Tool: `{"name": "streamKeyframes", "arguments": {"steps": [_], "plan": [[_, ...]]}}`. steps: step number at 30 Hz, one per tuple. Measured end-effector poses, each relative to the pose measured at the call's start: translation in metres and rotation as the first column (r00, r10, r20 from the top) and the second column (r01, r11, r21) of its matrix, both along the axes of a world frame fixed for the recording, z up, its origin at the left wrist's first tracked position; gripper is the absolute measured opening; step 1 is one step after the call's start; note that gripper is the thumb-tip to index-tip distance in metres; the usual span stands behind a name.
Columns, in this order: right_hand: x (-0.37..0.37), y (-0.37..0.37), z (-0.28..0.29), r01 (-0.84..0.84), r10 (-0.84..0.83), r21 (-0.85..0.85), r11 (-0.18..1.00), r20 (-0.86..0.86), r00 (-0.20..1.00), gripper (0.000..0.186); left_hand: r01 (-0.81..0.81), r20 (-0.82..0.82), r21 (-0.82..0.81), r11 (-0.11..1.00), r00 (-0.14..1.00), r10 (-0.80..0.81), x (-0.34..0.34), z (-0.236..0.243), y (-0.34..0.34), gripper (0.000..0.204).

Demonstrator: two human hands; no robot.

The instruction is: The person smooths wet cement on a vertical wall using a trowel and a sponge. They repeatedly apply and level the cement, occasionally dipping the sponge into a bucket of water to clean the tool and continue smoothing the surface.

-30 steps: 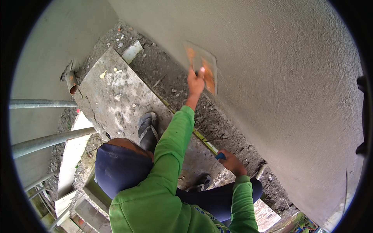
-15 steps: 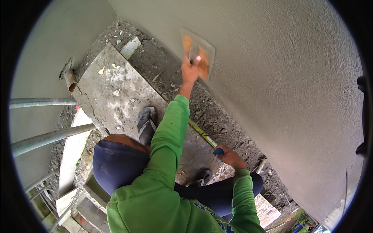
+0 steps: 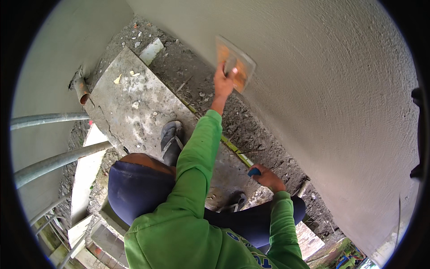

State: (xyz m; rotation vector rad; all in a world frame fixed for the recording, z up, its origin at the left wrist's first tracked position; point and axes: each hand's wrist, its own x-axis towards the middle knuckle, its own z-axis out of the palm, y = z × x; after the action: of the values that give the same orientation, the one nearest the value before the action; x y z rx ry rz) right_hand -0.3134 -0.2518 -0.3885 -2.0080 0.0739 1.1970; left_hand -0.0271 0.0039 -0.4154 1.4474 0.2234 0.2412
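Observation:
My left hand (image 3: 222, 85), reaching out ahead, is closed round the handle of a plastering float (image 3: 244, 67). The float has a pale, see-through-looking rectangular plate with orange showing on it, and lies against the grey plastered wall (image 3: 313, 89). Lower and to the right, my right hand (image 3: 270, 179) is closed on the blue end (image 3: 254, 171) of a long yellow-green bar (image 3: 230, 144). This bar slants along the edge of the board underfoot, and my left sleeve hides part of it. Whether the blue end is one piece with the bar I cannot tell.
Under my sandalled feet (image 3: 171, 139) is a stained, cracked board (image 3: 134, 96). Loose dirt and rubble (image 3: 251, 123) fill the strip along the wall's foot. At left, metal pipes (image 3: 62, 161) cross near a short brown pipe stub (image 3: 82, 92) and another wall (image 3: 49, 80).
My left hand has slid the float a short way right and slightly toward me along the wall. My right hand keeps its hold on the blue end, nearly still.

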Motion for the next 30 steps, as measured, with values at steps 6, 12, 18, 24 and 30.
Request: {"name": "streamKeyframes", "arguments": {"steps": [6, 12, 18, 24, 30], "plan": [[0.003, -0.006, -0.019, 0.01, -0.015, 0.053, 0.999, 0.099, 0.995, 0.037, -0.006, 0.074, 0.157, 0.988, 0.997, -0.006, -0.07, 0.074, -0.127, 0.049], [0.023, 0.017, -0.009, -0.086, 0.089, 0.065, 0.994, -0.036, 0.995, 0.035, 0.176, -0.119, 0.228, 0.958, 0.981, -0.152, -0.066, -0.048, -0.081, 0.044], [0.002, -0.009, -0.017, -0.044, 0.045, 0.027, 0.999, -0.044, 0.998, 0.04, 0.033, 0.059, 0.025, 0.999, 0.998, -0.035, 0.016, 0.08, -0.014, 0.036], [0.017, 0.002, -0.033, -0.11, 0.11, 0.072, 0.991, 0.0, 0.994, 0.042, -0.048, 0.226, 0.274, 0.96, 0.974, -0.016, -0.078, 0.039, -0.131, 0.04], [0.023, 0.018, -0.026, -0.169, 0.171, 0.044, 0.985, -0.053, 0.984, 0.037, -0.089, 0.042, 0.119, 0.989, 0.996, 0.084, 0.003, -0.024, 0.007, 0.036]]}}
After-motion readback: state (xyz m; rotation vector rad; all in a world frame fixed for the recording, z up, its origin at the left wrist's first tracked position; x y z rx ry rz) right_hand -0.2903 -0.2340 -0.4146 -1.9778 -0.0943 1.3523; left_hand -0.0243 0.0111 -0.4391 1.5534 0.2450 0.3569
